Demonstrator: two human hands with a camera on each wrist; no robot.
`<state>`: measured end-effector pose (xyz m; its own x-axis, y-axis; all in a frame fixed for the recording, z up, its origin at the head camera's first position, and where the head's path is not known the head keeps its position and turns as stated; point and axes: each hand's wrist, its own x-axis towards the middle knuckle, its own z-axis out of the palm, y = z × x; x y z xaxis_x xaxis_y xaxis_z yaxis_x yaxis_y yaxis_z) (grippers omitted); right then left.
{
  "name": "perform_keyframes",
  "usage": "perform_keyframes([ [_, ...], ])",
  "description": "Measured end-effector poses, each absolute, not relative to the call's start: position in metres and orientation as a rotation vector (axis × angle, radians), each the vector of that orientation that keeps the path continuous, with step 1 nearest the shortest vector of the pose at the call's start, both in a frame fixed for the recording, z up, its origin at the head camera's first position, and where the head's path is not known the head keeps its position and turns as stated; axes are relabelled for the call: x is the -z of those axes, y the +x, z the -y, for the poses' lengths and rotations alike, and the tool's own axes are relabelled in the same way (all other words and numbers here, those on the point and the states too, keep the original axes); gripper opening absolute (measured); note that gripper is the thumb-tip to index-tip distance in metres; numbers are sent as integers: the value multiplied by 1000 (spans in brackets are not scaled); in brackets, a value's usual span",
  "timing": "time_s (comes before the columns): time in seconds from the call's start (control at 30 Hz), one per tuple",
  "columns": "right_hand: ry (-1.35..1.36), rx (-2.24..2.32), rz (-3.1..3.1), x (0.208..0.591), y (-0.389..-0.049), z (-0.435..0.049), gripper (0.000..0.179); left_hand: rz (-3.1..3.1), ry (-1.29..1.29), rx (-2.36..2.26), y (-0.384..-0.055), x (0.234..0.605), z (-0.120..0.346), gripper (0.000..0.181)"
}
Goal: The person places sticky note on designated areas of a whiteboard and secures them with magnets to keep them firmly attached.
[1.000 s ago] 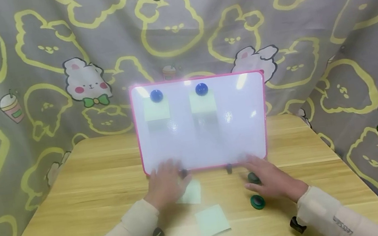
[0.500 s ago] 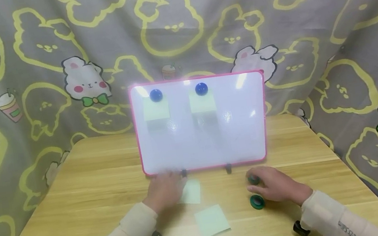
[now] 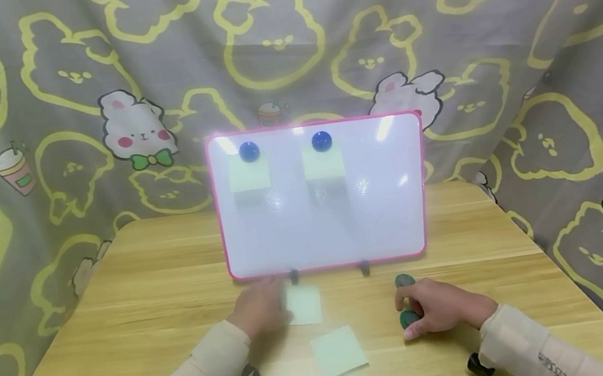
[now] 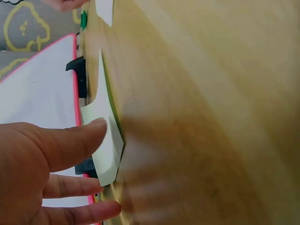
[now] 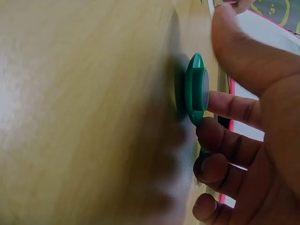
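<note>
My left hand is at the left edge of a pale green sticky note on the table. In the left wrist view the thumb lies over the note; the fingers are spread and the index finger is hidden, so contact is unclear. My right hand reaches over a round green magnet, its fingers loosely bent. The right wrist view has the thumb apart from this magnet, with fingertips close to its far side. A second green magnet lies just beyond the fingers.
A pink-framed whiteboard stands upright on black feet. Two sticky notes hang on it under blue round magnets. Another sticky note lies nearer on the wooden table. A patterned curtain hangs behind.
My right hand has drawn back from the farther green magnet to the nearer one. My left hand has moved slightly toward me and left, showing more of the sticky note.
</note>
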<state>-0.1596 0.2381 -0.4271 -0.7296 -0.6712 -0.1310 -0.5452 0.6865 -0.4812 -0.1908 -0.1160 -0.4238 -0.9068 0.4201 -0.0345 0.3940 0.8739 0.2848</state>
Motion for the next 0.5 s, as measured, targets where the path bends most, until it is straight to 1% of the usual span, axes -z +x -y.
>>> perform_keyframes([
  [0.07, -957, 602, -2601, 427, -160, -238, 45, -2939, 639, -418, -191, 423, 116, 36],
  [0.13, -952, 597, -2600, 427, -160, -239, 42, -2937, 638, -404, -192, 422, 116, 33],
  [0.23, -949, 593, -2599, 428, -160, -239, 39, -2940, 644, -383, -192, 422, 115, 34],
  [0.33, -956, 596, -2595, 429, -160, -240, 37, -2940, 649, -382, -193, 423, 115, 39],
  [0.5, -971, 600, -2600, 429, -161, -240, 34, -2934, 667, -398, -194, 422, 114, 35],
])
